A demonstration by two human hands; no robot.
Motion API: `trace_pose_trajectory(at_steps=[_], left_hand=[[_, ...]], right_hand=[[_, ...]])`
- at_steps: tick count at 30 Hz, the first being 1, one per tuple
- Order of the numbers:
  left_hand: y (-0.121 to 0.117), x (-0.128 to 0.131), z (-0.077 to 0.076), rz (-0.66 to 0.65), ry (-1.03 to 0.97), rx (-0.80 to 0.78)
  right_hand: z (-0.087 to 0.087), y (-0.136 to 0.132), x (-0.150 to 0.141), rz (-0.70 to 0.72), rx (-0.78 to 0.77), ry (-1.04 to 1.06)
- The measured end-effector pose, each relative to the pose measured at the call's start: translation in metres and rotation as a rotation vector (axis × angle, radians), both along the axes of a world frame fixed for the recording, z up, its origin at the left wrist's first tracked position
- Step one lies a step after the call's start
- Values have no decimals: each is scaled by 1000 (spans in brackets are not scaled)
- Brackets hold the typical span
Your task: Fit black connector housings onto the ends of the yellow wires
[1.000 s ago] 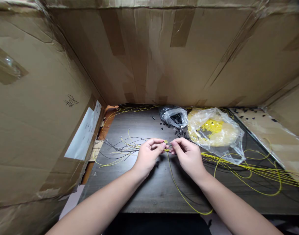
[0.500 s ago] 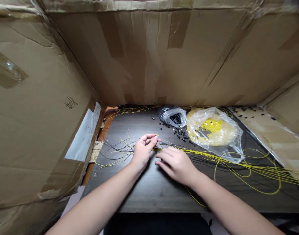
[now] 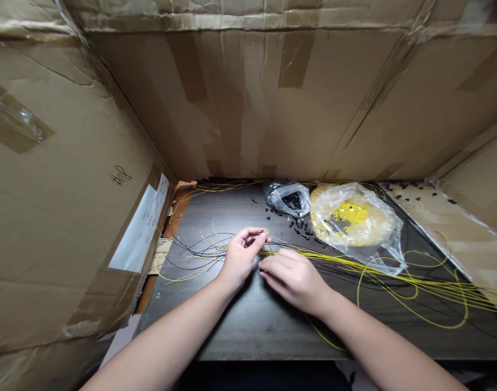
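My left hand [image 3: 240,254] is pinched shut on a small yellow piece [image 3: 265,232] at its thumb and fingertip, just above a bundle of yellow wires [image 3: 354,265]. My right hand [image 3: 293,277] lies low over the dark table [image 3: 248,320], fingers curled down onto the near end of the wires. Whether it grips a wire is hidden by the fingers. The wires run off to the right across the table. Thin black wires [image 3: 199,251] lie to the left of my left hand.
A clear bag of yellow parts [image 3: 354,220] and a smaller bag of black parts [image 3: 289,196] sit at the back, with loose black pieces [image 3: 299,225] scattered between. Cardboard walls [image 3: 69,190] enclose the table on the left, back and right. A cardboard sheet [image 3: 447,222] lies at right.
A second ago both hands pinched a piece together above the table. My right hand has since let go and dropped onto the wires; my left hand still pinches the yellow piece.
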State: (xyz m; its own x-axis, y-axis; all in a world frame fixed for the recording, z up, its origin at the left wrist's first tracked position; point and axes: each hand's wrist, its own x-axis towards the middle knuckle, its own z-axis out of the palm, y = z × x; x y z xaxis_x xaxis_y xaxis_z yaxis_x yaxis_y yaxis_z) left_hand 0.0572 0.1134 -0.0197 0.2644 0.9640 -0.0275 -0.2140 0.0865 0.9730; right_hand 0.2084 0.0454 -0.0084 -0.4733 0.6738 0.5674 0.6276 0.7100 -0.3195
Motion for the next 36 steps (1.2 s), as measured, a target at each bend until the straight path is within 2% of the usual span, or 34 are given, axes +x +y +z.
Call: trace_pose_trajectory(at_steps=[2, 4, 6, 8, 16, 28, 36], left_hand=[[-3, -1, 5, -21, 7, 31], [-9, -1, 11, -40, 16, 63], [-15, -1, 15, -63, 37, 95], [-20, -2, 18, -91, 71, 139], [-30, -5, 15, -77, 195, 337], [-33, -5, 20, -30, 247, 411], [-32, -8, 26, 1, 352, 638]], right_hand=[[8, -1, 5, -42, -11, 217], [14, -1, 11, -152, -16, 380], [17, 0, 16, -273, -22, 473], [18, 2, 19, -333, -29, 512], [20, 1, 18, -180, -58, 532], [15, -2, 16, -186, 30, 473], [14, -3, 17, -175, 34, 405]])
